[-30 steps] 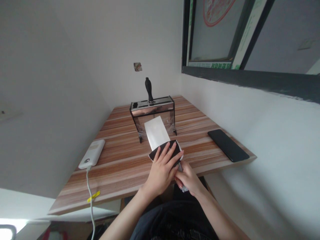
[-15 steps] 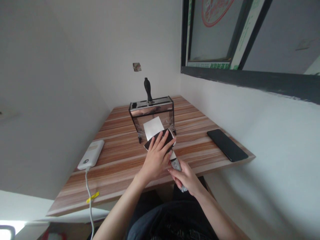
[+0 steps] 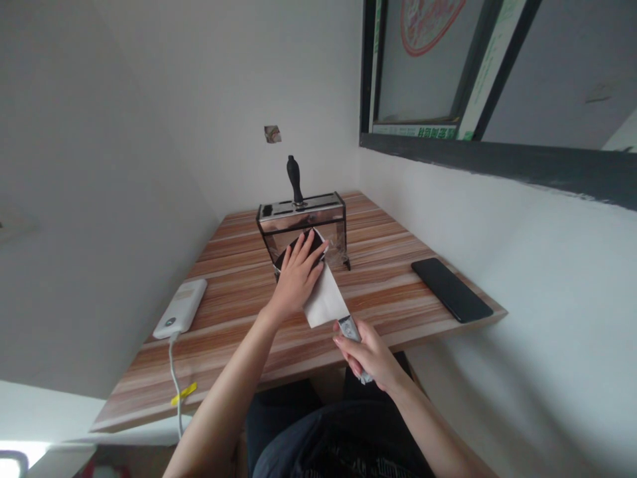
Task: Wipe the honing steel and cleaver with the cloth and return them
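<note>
Two hands work one knife (image 3: 326, 302). The right hand (image 3: 371, 355) has its fingers clenched round the silvery handle at the near table edge, with the wide pale blade pointing away toward the rack (image 3: 303, 216). The left hand (image 3: 297, 275) lies flat on a black cloth (image 3: 292, 243), fingers spread and pressing it down onto the far end of the blade, just in front of the rack. I cannot tell whether the cloth wraps under the blade.

Progress, as a judgement: the cloth sits at the blade tip, so this pass looks to be at the far end of its stroke. The near blade shows bare and clean-looking. The knife is out of the rack and not slotted. One black handle (image 3: 294, 178) stands upright in a rack slot; the other slots look free.

Table (image 3: 239, 312): striped wood-grain top, set in a corner, with the rack toward the back. A white power bank (image 3: 182, 315) lies at the left, its cable (image 3: 174, 372) running off the front edge with a yellow tag (image 3: 185, 393) on it. A black phone (image 3: 450, 289) lies flat at the right edge, well apart from the hands.

Room: plain white walls on both sides, with a small patch (image 3: 273, 133) stuck on the back wall. A dark-framed window (image 3: 423, 143) sits upper right, with a red round print and green lettering on it. The person's dark clothing shows at the bottom.
</note>
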Available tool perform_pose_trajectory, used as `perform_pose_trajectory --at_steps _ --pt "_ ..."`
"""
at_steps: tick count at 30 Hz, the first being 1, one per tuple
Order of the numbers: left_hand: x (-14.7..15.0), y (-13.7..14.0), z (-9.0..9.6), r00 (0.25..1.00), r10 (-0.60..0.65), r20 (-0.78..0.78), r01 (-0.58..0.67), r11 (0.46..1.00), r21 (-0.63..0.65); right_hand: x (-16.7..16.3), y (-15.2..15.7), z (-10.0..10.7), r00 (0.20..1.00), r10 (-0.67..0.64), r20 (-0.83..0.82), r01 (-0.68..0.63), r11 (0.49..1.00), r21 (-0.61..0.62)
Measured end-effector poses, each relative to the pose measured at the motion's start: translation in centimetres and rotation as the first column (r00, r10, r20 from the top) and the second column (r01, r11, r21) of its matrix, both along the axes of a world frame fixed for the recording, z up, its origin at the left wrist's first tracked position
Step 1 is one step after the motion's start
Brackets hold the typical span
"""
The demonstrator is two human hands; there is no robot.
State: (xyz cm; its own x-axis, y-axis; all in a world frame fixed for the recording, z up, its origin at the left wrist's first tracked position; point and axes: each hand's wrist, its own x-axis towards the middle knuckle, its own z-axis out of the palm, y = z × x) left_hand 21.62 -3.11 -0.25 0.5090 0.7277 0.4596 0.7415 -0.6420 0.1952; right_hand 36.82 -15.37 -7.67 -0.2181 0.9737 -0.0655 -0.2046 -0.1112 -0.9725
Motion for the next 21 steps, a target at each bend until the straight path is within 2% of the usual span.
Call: perform_pose_trajectory --at_steps 5,10,16,21 --pt "-0.5 1.4 0.2 0.998 0.043 0.049 -0.044 0.999 0.022 0.0 -0.1 0.1 1.0 0.006 0.008 -0.006 1.0 0.005" --pt "-0.8 1.6 0.2 0.993 0.069 0.092 -0.071 0.997 0.022 0.1 -0.1 0.1 1.0 0.019 0.008 -0.019 1.0 0.008" --pt "-0.1 0.2 -0.3 0.995 0.082 0.06 -0.086 0.994 0.072 0.1 -0.1 0.0 1.0 0.006 0.007 -0.006 1.0 0.005" --pt "0.8 -2.0 -1.5 1.0 0.02 -0.021 -0.019 0.997 0.074 0.0 0.0 0.2 0.999 -0.02 -0.037 0.019 1.0 -0.017"
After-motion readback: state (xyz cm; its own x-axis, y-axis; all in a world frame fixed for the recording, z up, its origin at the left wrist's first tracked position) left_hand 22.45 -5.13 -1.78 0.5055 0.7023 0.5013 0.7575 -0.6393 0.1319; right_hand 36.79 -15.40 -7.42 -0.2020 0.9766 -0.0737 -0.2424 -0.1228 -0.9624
